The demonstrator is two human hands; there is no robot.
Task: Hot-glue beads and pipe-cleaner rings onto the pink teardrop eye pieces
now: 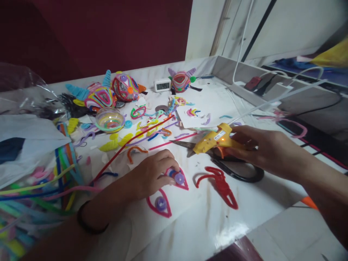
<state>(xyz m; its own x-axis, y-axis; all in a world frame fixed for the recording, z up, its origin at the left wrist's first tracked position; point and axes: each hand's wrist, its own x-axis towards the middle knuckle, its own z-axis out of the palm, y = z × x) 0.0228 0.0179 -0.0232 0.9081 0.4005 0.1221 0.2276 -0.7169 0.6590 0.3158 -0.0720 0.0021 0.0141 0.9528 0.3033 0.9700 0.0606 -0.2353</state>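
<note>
My right hand is wrapped round a yellow hot glue gun with a lit orange light, its nozzle facing left. Below the gun lies a pair of scissors with black handles, blades partly hidden. My left hand rests on the paper, thumb and fingers closed on a pink eye-shaped pipe-cleaner piece with a purple round centre. Just below it lies a second pink eye shape with a purple centre. Right of these is a bent red pipe-cleaner bundle.
Colourful pipe cleaners pile up at the left. Decorated round figures, a small digital clock and a clear bowl stand behind. Scraps lie mid-table. A white cable crosses at right, near a power strip.
</note>
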